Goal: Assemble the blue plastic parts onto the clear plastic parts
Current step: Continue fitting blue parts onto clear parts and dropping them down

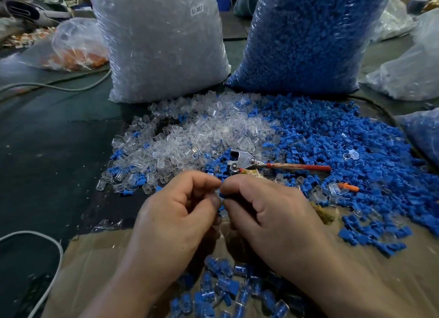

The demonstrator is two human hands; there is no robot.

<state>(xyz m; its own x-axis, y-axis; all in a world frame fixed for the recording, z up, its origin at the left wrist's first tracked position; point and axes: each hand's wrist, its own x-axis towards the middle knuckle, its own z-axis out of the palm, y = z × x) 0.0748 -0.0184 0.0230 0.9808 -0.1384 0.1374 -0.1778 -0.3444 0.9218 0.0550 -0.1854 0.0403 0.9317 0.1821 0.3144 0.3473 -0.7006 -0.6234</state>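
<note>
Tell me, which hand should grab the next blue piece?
Probably the right hand. The loose blue parts are heaped on its side; the clear parts lie nearer the left hand. Both hands now pinch one piece between them, so that goes down first.

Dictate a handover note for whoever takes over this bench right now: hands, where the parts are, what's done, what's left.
Left hand pinches a clear part, mostly hidden; right hand pinches a blue part against it.
Loose clear pile ahead left, loose blue pile ahead right; clear bag and blue bag behind them.
Done: assembled pieces on the cardboard by the wrists.
Left: this pair, then both large piles.
</note>
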